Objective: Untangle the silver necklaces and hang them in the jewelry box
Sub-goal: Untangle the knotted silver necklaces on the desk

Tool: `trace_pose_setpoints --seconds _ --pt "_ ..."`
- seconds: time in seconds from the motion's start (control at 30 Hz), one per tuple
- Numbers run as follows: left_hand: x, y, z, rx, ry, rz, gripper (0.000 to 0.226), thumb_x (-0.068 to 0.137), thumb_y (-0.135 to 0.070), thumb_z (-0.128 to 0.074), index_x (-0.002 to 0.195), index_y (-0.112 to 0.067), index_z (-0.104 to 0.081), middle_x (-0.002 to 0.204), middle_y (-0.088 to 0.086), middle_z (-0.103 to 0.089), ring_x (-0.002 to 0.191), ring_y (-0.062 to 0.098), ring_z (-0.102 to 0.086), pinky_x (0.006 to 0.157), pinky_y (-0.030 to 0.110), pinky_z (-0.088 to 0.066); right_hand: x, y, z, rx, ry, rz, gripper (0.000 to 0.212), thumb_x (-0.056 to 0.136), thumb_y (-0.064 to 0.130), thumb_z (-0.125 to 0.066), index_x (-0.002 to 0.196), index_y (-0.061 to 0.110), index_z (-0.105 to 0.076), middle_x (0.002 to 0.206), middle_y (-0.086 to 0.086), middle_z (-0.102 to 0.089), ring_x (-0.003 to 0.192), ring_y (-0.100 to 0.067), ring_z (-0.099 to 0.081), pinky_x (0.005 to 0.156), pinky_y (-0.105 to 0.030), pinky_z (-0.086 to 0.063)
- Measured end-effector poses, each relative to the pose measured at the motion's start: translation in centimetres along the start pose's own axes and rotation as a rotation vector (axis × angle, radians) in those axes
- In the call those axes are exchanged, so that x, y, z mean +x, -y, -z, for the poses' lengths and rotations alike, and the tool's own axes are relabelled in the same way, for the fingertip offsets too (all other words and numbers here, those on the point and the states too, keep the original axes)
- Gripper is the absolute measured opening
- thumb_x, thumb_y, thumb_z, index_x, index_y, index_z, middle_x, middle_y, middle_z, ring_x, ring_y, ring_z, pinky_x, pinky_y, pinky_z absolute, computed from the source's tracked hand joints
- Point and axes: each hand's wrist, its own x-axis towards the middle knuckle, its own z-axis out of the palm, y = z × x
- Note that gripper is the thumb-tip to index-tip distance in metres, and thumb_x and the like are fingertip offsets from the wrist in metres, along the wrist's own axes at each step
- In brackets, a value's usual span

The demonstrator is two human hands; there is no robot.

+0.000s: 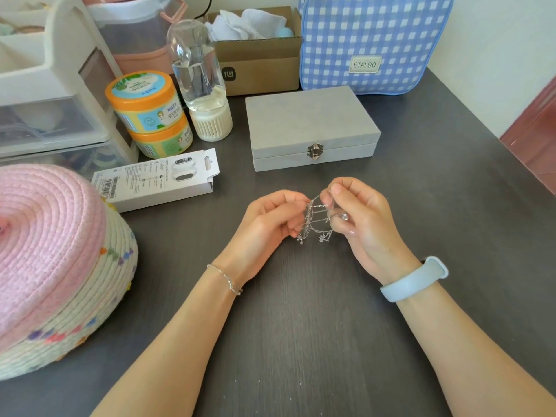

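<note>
1. Above the dark table (301,311), just in front of the closed jewelry box (313,130), the silver necklaces (316,219) were held up off the surface between both hands.
2. The left hand (270,218) had its fingers curled inward and pinched one side of the tangle at the fingertips.
3. The right hand (358,218) pinched the other side, thumb and forefinger closed on strands near the top, with a small bright pendant (344,217) lying against its fingers lower down.
4. Several chain strands ran roughly level from one hand to the other, so the tangle's long axis lay left to right, stretched across the narrow gap between the fingertips. A few loose ends with tiny charms hung below that gap, clear of the table.
5. The knotted part appeared to sit nearer the left fingertips, where the strands bunched; exactly how they crossed was too fine to make out.
6. Judging from this, the separating was only under way, and the next move would probably turn on easing the hands apart along that left-right line or teasing one strand out of the bunch.
7. The box's clasp (315,152) looked fastened, lid down, well within reach of either hand and slightly nearer the right.
</note>
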Motion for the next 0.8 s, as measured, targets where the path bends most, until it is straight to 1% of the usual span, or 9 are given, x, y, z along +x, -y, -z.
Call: trace_pose_setpoints --seconds 0.1,0.23,0.33,0.43,0.47,0.57,0.63,0.67,0.8 --pt "-0.07 0.05 0.04 0.062 0.010 -0.019 0.012 0.078 -0.014 -0.055 0.068 -0.015 -0.060 0.050 -0.007 -0.039 0.055 0.012 -0.038 0.057 0.021 -0.035 0.04 -0.06 0.13 0.013 0.034 -0.023 0.018 0.095 0.007 -0.043 0.077 0.011 -0.049 0.047 0.009 -0.040 0.041 -0.003 -0.025 0.040 -0.012 -0.020" --pt "0.11 0.04 0.38 -0.064 -0.002 -0.006 0.015 0.080 -0.014 -0.051 0.065 -0.015 -0.054 0.054 -0.006 -0.041 0.058 0.011 -0.041 0.060 0.021 -0.038 0.03 0.05 0.11 -0.021 0.030 -0.048 0.021 0.095 0.007 -0.041 0.076 0.010 -0.048 0.044 0.011 -0.035 0.041 -0.003 -0.025 0.040 -0.012 -0.019" --pt "0.29 -0.05 0.65 -0.142 -0.003 0.006 0.010 0.081 -0.017 -0.049 0.072 -0.013 -0.047 0.055 -0.007 -0.043 0.062 0.009 -0.047 0.070 0.022 -0.044 -0.05 -0.03 0.17 -0.119 0.076 -0.041 0.023 0.096 0.010 -0.040 0.074 0.010 -0.047 0.049 0.008 -0.042 0.041 -0.004 -0.024 0.041 -0.013 -0.019" --pt "0.37 -0.11 0.79 -0.234 -0.020 -0.015 0.009 0.082 -0.019 -0.048 0.076 -0.013 -0.047 0.056 -0.006 -0.048 0.070 0.012 -0.052 0.080 0.026 -0.045 -0.14 -0.29 0.17 -0.213 0.114 -0.027 0.023 0.097 0.009 -0.038 0.076 0.010 -0.048 0.066 -0.002 -0.050 0.040 -0.003 -0.022 0.043 -0.015 -0.018" --pt "0.40 -0.13 0.83 -0.255 -0.027 -0.022 0.009 0.082 -0.019 -0.047 0.075 -0.012 -0.046 0.056 -0.006 -0.048 0.069 0.013 -0.052 0.079 0.026 -0.046 -0.16 -0.39 0.15 -0.250 0.119 -0.018 0.023 0.098 0.009 -0.037 0.079 0.010 -0.050 0.068 -0.004 -0.049 0.040 -0.003 -0.022 0.046 -0.017 -0.018" --pt "0.47 -0.03 0.77 -0.253 -0.026 -0.027 0.012 0.082 -0.017 -0.046 0.072 -0.012 -0.044 0.055 -0.004 -0.045 0.056 0.013 -0.048 0.067 0.023 -0.047 -0.10 -0.63 0.13 -0.279 0.081 0.003 0.022 0.098 0.010 -0.036 0.089 0.011 -0.055 0.047 0.005 -0.037 0.041 -0.002 -0.021 0.052 -0.023 -0.019" --pt "0.39 0.15 0.55 -0.192 -0.002 -0.022 0.015 0.084 -0.017 -0.046 0.070 -0.012 -0.045 0.054 -0.004 -0.044 0.050 0.013 -0.044 0.061 0.023 -0.044 -0.04 -0.51 0.13 -0.200 0.030 0.005 0.023 0.098 0.009 -0.035 0.085 0.012 -0.053 0.055 -0.010 -0.043 0.040 -0.002 -0.024 0.048 -0.018 -0.020" --pt "0.32 0.23 0.45 -0.158 0.011 -0.021 0.016 0.085 -0.017 -0.045 0.069 -0.012 -0.044 0.054 -0.003 -0.044 0.049 0.013 -0.043 0.060 0.023 -0.043 -0.03 -0.43 0.10 -0.158 0.012 0.002 0.023 0.098 0.008 -0.035 0.082 0.012 -0.051 0.060 -0.010 -0.047 0.039 -0.002 -0.025 0.045 -0.015 -0.021" --pt "0.24 0.27 0.32 -0.101 0.016 -0.033 0.014 0.086 -0.018 -0.044 0.073 -0.012 -0.043 0.059 0.000 -0.054 0.050 0.015 -0.048 0.059 0.024 -0.045 0.13 -0.54 0.09 -0.164 -0.020 0.011 0.020 0.098 0.010 -0.037 0.080 0.013 -0.046 0.045 0.009 -0.042 0.041 -0.004 -0.025 0.041 -0.014 -0.021"
